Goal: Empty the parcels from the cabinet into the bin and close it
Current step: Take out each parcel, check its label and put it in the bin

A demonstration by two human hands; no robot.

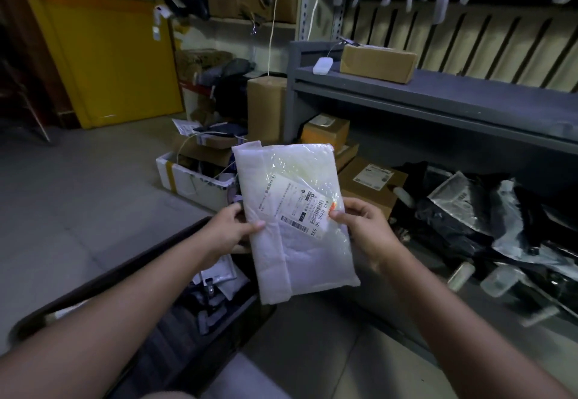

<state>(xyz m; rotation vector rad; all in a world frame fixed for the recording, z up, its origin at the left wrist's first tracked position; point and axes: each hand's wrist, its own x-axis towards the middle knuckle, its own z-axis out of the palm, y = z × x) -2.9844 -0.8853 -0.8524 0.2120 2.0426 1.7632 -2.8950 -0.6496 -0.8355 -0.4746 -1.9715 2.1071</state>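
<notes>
A flat white plastic parcel point(294, 220) with a printed shipping label is held up in front of me, above the floor. My left hand point(230, 229) grips its left edge, thumb on the front. My right hand point(362, 223) pinches the right edge at the label. Below the parcel stands a dark bin point(103, 280) with several small packets inside. To the right is the grey cabinet point(438, 95); its lower shelf holds several dark and silver bagged parcels point(469, 211) and brown cartons point(372, 179).
A cardboard box point(378, 62) lies on the cabinet's upper shelf. A white foam box point(194, 179) and a tall carton point(266, 108) stand on the floor behind the parcel. A yellow door point(109, 61) is at the far left. Grey floor lies to the left.
</notes>
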